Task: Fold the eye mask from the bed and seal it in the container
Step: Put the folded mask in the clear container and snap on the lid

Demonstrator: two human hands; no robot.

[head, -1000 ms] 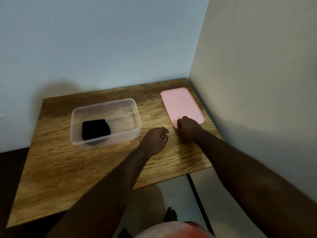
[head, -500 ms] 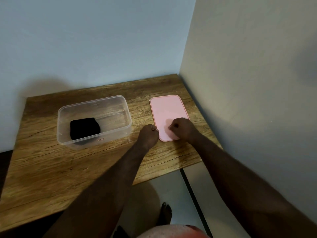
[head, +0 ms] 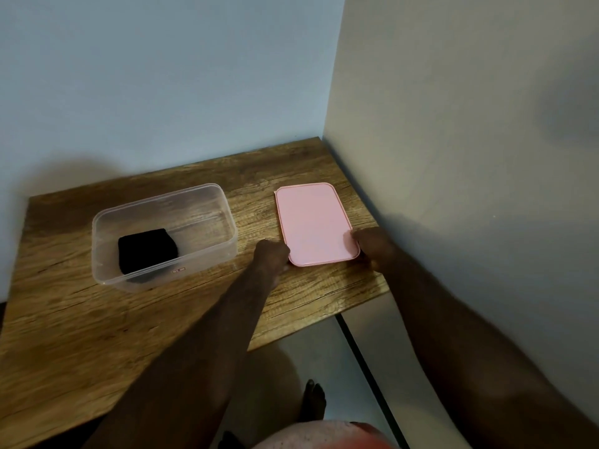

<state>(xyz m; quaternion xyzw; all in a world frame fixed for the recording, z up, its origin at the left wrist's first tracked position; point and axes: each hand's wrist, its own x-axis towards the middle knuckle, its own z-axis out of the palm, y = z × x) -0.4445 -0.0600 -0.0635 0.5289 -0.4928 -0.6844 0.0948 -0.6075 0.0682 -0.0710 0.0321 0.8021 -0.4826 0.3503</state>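
Observation:
The folded black eye mask lies inside the clear plastic container, which stands uncovered on the left half of the wooden table. The pink lid lies flat on the table to the container's right. My left hand grips the lid's near left corner. My right hand grips its near right corner, with the thumb on top of the rim. Both hands are curled around the lid's near edge.
The table sits in a room corner, with a blue-grey wall behind and a beige wall close along its right side. Below the table's near edge lies the tiled floor, where a foot shows.
The lid has turned and slid nearer to the container. My left hand has closed in on its left corner, and my right hand has shifted from its middle to its right corner.

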